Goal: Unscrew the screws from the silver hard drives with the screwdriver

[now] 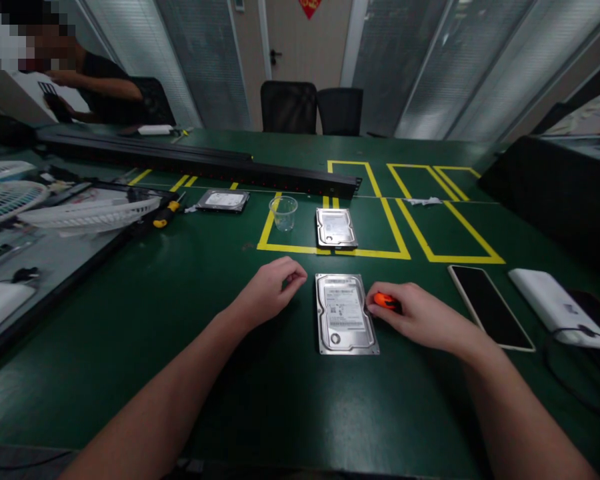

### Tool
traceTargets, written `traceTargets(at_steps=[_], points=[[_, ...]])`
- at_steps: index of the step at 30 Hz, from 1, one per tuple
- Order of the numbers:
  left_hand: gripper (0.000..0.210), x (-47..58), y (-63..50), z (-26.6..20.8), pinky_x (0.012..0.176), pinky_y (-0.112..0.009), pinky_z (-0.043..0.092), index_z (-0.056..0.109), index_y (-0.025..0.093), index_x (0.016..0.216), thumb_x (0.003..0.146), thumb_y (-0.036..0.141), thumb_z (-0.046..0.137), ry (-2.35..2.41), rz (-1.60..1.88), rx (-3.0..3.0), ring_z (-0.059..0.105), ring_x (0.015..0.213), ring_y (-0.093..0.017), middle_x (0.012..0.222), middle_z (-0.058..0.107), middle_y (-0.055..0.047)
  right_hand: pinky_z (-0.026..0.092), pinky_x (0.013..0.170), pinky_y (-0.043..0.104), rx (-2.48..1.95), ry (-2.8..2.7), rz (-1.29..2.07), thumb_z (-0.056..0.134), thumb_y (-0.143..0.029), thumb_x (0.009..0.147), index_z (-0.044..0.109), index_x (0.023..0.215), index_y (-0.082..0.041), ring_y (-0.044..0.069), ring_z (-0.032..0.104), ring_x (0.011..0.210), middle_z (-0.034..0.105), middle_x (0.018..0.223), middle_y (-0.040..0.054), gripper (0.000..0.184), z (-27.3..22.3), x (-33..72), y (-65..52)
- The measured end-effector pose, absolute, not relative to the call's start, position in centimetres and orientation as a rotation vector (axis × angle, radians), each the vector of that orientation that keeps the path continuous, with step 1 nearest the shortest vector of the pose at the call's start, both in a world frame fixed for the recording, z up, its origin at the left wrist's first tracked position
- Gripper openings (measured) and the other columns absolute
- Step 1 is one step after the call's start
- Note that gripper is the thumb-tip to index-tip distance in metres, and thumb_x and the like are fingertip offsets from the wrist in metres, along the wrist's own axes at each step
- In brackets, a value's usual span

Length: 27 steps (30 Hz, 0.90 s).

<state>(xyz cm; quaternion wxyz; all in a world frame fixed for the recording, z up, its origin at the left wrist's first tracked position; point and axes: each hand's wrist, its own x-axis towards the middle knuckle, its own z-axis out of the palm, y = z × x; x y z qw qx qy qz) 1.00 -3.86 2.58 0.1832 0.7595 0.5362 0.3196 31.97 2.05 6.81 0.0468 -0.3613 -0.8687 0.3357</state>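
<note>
A silver hard drive (pixel 345 313) lies flat on the green table between my hands, its labelled face up. At its right edge, my right hand (pixel 410 310) is closed around an orange-and-black screwdriver (pixel 387 301); the handle shows between the fingers, the shaft does not. My left hand (pixel 270 290) hovers just left of the drive's upper corner, thumb and fingertips pinched together. Whether something tiny is between them I cannot make out. Beyond the drive sit a second hard drive (pixel 335 228) and a clear plastic cup (pixel 283 213), both within a yellow-taped rectangle.
A phone (pixel 491 307) and a white power bank (pixel 560 307) lie at right. Farther left are another hard drive (pixel 224 200), a yellow-black screwdriver (pixel 167 213) and white fans (pixel 90 213). A long black bar (pixel 205 163) crosses behind. A person (pixel 95 87) sits at far left.
</note>
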Motion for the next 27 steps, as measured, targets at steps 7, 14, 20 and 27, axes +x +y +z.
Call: traceTargets(at_steps=[7,14,20,27], points=[[0.044,0.8,-4.7,3.2,0.079,-0.033,0.051,0.063,0.023,0.133,0.095,0.037,0.077,1.309,0.689,2.111,0.063,0.092,-0.02,0.106,0.068,-0.004,0.04,0.061,0.033,-0.973,-1.972,0.871,0.066,-0.043,0.101,0.072,0.095,-0.024,0.018,0.054,0.067,0.062,0.077,0.0017,0.021,7.6,33.4,1.6],[0.08,0.8,-4.7,2.2,0.09,-0.039,0.051,0.052,0.025,0.154,0.087,0.05,0.087,1.19,0.608,2.096,0.062,0.102,-0.025,0.117,0.066,-0.008,0.034,0.054,0.033,-0.45,-1.295,1.269,0.06,-0.049,0.1,0.073,0.084,-0.022,0.016,0.042,0.057,0.053,0.067,0.0026,0.034,8.0,31.1,0.0],[0.079,1.3,-4.8,2.0,0.093,-0.041,0.052,0.054,0.025,0.154,0.087,0.046,0.088,1.131,0.647,2.103,0.062,0.105,-0.026,0.12,0.066,-0.009,0.034,0.055,0.032,-0.409,-1.265,1.38,0.058,-0.048,0.102,0.071,0.084,-0.02,0.015,0.044,0.058,0.053,0.068,0.0026,0.036,7.6,29.9,-0.7],[0.077,1.4,-4.7,1.9,0.095,-0.042,0.051,0.055,0.025,0.153,0.087,0.046,0.088,1.129,0.651,2.101,0.062,0.107,-0.026,0.12,0.066,-0.009,0.034,0.055,0.032,-0.374,-1.291,1.435,0.057,-0.046,0.104,0.071,0.086,-0.019,0.016,0.045,0.058,0.053,0.068,0.0025,0.035,7.2,29.3,-0.8]])
